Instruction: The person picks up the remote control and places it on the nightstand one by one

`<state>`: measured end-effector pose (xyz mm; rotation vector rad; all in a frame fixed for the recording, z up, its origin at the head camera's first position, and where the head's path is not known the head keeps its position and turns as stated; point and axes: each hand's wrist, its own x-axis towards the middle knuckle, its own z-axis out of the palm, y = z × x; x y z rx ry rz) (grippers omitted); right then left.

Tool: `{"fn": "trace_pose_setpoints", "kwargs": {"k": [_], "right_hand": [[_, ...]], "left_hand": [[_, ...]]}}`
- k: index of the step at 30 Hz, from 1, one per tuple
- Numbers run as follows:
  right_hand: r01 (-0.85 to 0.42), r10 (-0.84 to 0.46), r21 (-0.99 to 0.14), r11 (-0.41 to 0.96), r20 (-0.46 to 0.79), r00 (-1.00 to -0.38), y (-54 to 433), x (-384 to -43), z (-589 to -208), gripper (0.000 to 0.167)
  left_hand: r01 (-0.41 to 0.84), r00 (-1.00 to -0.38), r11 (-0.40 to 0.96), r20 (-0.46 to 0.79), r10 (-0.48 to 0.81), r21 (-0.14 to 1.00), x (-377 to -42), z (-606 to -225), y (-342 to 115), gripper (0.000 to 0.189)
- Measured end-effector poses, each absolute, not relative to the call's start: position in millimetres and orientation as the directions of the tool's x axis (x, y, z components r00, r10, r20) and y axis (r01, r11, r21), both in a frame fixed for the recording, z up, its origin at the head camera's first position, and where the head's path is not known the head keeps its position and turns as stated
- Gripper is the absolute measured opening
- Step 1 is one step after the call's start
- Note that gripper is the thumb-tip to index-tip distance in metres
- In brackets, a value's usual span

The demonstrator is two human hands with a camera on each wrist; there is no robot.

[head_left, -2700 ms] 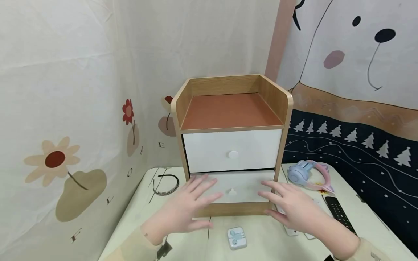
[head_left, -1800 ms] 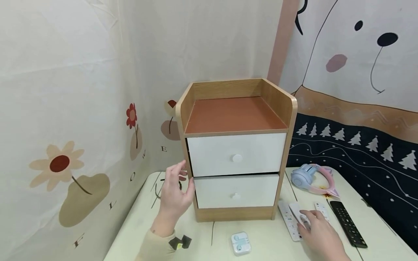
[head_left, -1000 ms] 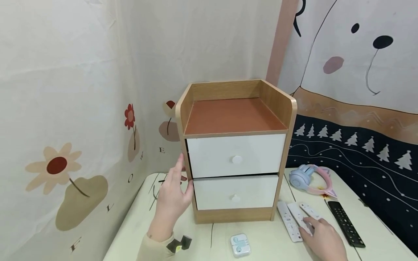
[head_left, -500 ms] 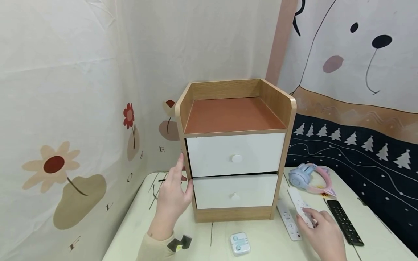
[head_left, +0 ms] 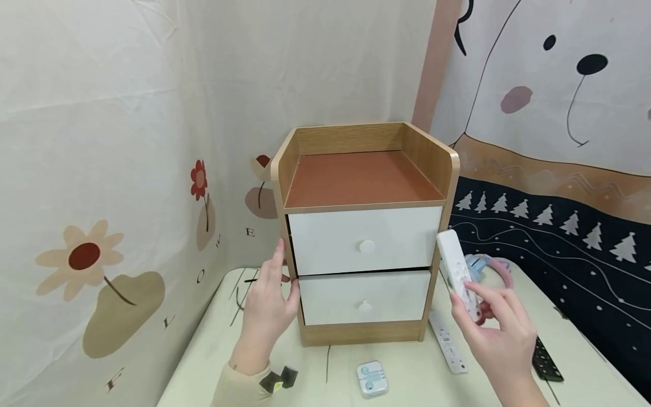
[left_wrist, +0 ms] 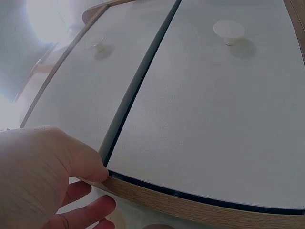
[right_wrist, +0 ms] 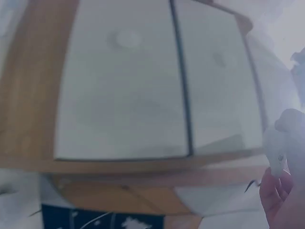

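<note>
My right hand pinches a white remote control between thumb and fingers, raised beside the right front edge of a small wooden cabinet with two white drawers. The remote tilts with its far end up and overlaps the headphones in the head view. In the right wrist view, the white remote shows at the right edge in my fingers. My left hand rests against the cabinet's left side, its fingers straight. In the left wrist view its thumb touches the front edge near the gap between the drawers.
Another white remote lies right of the cabinet. A black remote and blue-and-pink headphones sit farther right. A cased pair of earphones lies in front. A dark hairband is partly behind the left hand.
My left hand has moved from the cabinet's front to its left side. My right hand has gone to the remotes on the table, taken hold of a white one and lifted it.
</note>
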<state>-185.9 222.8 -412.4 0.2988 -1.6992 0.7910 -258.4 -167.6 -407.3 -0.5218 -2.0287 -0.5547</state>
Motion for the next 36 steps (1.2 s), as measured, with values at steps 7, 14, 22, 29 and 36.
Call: {"fn": "trace_pose_setpoints", "kwargs": {"k": [7,14,22,29,36], "right_hand": [[-0.612,0.055,-0.217,0.76,0.961,-0.272,196,-201,-353,0.057],[-0.628,-0.091,-0.143,0.765,0.941,-0.325,174,-219,-312,0.03],[-0.577,-0.152,-0.095,0.811,0.918,-0.365,150,-232,-282,0.031],[-0.523,-0.187,-0.094,0.847,0.868,-0.46,140,-235,-261,0.031],[-0.502,-0.211,-0.111,0.858,0.815,-0.54,129,-241,-243,0.029]], "left_hand": [[0.561,-0.481,0.807,0.866,0.136,0.185,-259,-408,-168,0.1],[0.558,-0.491,0.806,0.862,0.125,0.2,-258,-410,-170,0.102],[0.566,-0.488,0.798,0.864,0.122,0.207,-259,-412,-170,0.101],[0.568,-0.485,0.799,0.865,0.129,0.199,-260,-412,-168,0.101],[0.564,-0.501,0.798,0.856,0.126,0.213,-260,-410,-167,0.102]]}}
